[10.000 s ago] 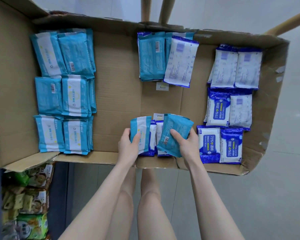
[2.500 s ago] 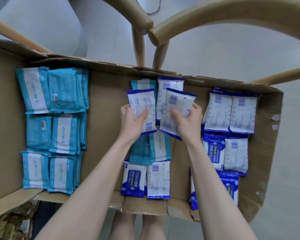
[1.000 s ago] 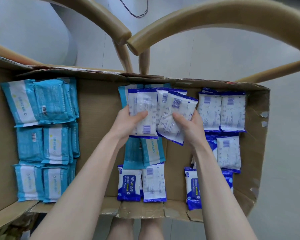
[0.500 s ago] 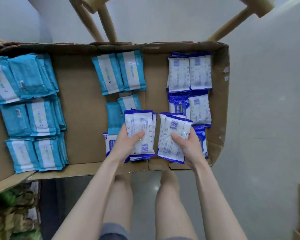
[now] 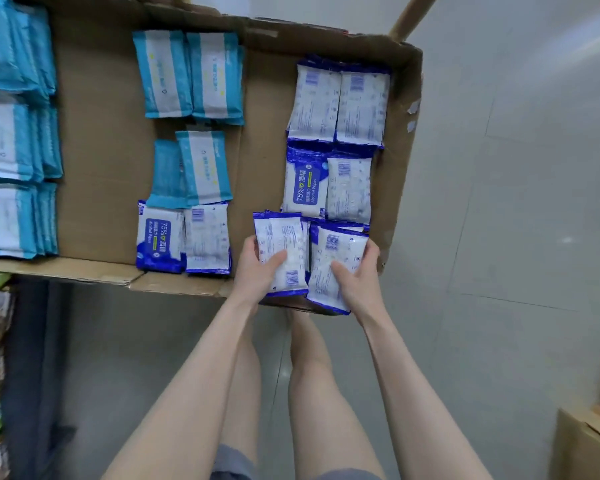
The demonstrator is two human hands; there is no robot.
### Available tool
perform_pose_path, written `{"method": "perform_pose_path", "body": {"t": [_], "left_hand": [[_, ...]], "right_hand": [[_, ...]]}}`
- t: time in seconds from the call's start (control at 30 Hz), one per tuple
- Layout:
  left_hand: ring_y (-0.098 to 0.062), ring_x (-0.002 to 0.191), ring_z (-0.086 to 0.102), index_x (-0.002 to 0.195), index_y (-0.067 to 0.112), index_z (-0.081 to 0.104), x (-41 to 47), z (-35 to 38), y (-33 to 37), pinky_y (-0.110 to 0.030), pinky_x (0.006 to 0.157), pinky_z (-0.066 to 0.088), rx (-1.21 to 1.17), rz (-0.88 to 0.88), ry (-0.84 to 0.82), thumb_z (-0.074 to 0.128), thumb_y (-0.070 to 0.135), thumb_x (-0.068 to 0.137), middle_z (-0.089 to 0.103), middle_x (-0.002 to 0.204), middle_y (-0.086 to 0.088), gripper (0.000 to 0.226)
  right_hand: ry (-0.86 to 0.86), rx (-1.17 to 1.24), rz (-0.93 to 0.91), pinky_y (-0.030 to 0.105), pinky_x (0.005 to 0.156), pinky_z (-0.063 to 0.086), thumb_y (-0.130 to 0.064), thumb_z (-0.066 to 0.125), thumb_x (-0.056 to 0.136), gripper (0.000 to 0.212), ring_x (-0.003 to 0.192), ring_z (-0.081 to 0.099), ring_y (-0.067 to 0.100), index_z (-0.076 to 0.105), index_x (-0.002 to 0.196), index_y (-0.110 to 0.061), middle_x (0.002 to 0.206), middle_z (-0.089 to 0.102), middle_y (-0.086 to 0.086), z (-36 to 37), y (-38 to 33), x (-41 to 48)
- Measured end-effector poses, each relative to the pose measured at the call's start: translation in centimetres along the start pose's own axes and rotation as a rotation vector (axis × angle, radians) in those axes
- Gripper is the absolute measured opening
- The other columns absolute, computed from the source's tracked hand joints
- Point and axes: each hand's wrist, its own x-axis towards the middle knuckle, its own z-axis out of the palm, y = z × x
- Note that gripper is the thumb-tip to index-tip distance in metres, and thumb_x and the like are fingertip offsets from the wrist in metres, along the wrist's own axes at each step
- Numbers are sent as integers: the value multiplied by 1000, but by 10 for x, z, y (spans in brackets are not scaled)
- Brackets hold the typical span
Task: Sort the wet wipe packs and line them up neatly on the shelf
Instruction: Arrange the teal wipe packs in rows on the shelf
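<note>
**A:** Head cam, anything different from half a second back?

**B:** Yep, both stacks went right. The left hand [image 5: 257, 268] has its grip round a blue-white wipe stack [image 5: 284, 242], and the right hand [image 5: 359, 282] holds a second stack [image 5: 338, 249]. They sit side by side at the cardboard box's [image 5: 97, 150] near right corner, touching the alcohol wipe column [image 5: 305, 188].

light: dim, even | edges: blurred, wide-angle warped | shadows: soft
</note>
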Motion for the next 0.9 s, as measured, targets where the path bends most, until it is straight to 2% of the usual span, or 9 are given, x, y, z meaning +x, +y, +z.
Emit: {"method": "perform_pose_path", "body": {"t": [0.1, 0.17, 0.23, 0.3, 0.43, 0.5, 0.63, 0.73, 0.9], "left_hand": [[-14, 99, 59, 124, 7, 45, 9, 14, -6, -31, 88, 50, 34, 16, 3, 65, 5, 87, 60, 114, -3, 42], [-21, 110, 55, 123, 9, 46, 18, 22, -15, -37, 98, 43, 196, 38, 39, 66, 10, 86, 57, 119, -6, 41], [-25, 121, 40, 125, 10, 44, 21, 27, -25, -33, 102, 31, 424, 44, 109, 65, 19, 87, 43, 129, -8, 44], [-25, 127, 30, 136, 11, 37, 20, 30, -33, -31, 103, 24, 500, 67, 149, 62, 24, 88, 31, 139, -9, 56], [-24, 137, 31, 151, 14, 10, 17, 30, -37, -36, 109, 27, 473, 47, 52, 55, 29, 93, 30, 151, -6, 75], [-27, 132, 41, 150, 17, 17, 19, 20, -35, -42, 108, 34, 543, 40, -1, 56, 30, 92, 39, 147, -5, 71], [-27, 114, 56, 132, 17, 47, 13, -7, -11, -43, 94, 46, 764, 91, -91, 50, 27, 95, 61, 125, -5, 39], [-23, 117, 54, 135, 15, 46, 2, -26, 9, -42, 96, 46, 838, 188, -75, 47, 28, 97, 58, 130, -5, 40], [-21, 109, 56, 127, 16, 53, -20, -62, 31, -40, 90, 47, 837, 309, 103, 49, 26, 97, 61, 118, -2, 32]], "right_hand": [[12, -137, -56, 31, 95, 44, -3, 58, 86, 57, 108, 57, 14, 32, 135, -13, 115, 57, -8, 0, 0, 14], [41, -338, -77, 34, 97, 40, -9, 61, 86, 60, 116, 51, 23, 33, 138, -11, 130, 49, 4, 3, 4, 24], [77, -585, -90, 37, 98, 34, -15, 61, 87, 62, 123, 41, 31, 31, 141, -7, 137, 39, 11, 6, 11, 29], [95, -690, -110, 37, 99, 31, -17, 59, 90, 67, 127, 34, 34, 23, 145, -5, 143, 32, 12, 9, 16, 28], [39, -778, -114, 40, 100, 34, -19, 49, 97, 75, 130, 35, 34, 0, 151, -7, 155, 19, 11, 11, 18, 24], [9, -828, -88, 40, 100, 35, -21, 48, 97, 75, 131, 35, 34, -3, 151, -7, 157, 15, 11, 10, 14, 21], [3, -957, -155, 39, 96, 38, -23, 47, 97, 59, 126, 37, 33, 20, 148, -10, 156, 17, 9, 5, -4, 14], [11, -903, -277, 35, 92, 38, -23, 48, 97, 40, 123, 40, 27, 43, 134, -10, 149, 31, 6, 6, -21, 5], [-50, -721, -444, 26, 85, 37, -19, 49, 96, 29, 117, 47, 19, 54, 122, -9, 129, 51, 3, 30, -42, -13]]}}
